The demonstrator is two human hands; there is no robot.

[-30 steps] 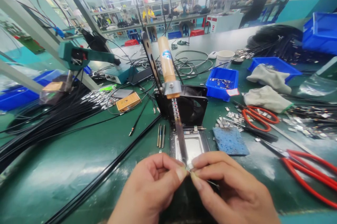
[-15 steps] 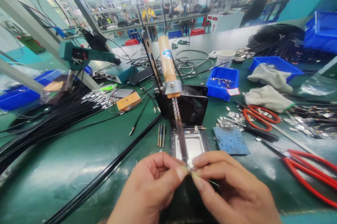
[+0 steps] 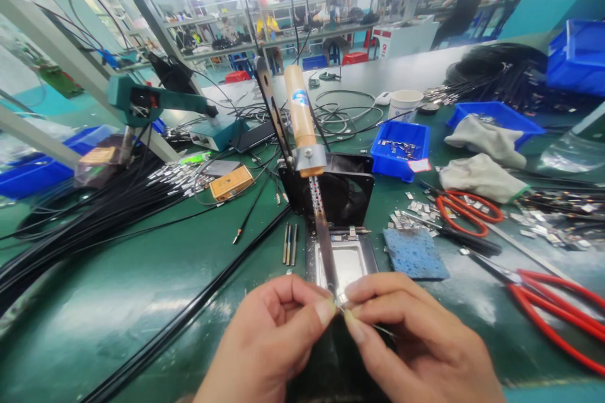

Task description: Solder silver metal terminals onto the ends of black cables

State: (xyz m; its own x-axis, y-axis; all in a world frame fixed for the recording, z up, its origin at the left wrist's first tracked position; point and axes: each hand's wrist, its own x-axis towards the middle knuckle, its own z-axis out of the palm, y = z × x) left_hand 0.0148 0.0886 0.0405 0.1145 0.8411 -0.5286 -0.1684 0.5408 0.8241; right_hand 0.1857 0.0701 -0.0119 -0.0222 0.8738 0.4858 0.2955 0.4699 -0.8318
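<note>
At the tip of a soldering iron [image 3: 300,116] clamped upright on a stand, both hands meet. My left hand [image 3: 278,330] pinches something tiny between thumb and forefinger; what it is stays hidden. My right hand [image 3: 416,327] pinches a small metal connector [image 3: 342,299] with a thin wire trailing behind its fingers. The fingertips of the two hands nearly touch. Just beyond them lies a silvery metal tray [image 3: 347,258], under the iron's tip. Behind the iron stands a black fan [image 3: 350,192].
A blue sponge [image 3: 416,253], red-handled scissors [image 3: 467,210] and larger red-handled cutters [image 3: 558,308] lie at right. Thick black cables [image 3: 189,302] cross the left side. Farther back are a blue bin [image 3: 401,166], gloves [image 3: 482,177] and a paper cup [image 3: 405,105].
</note>
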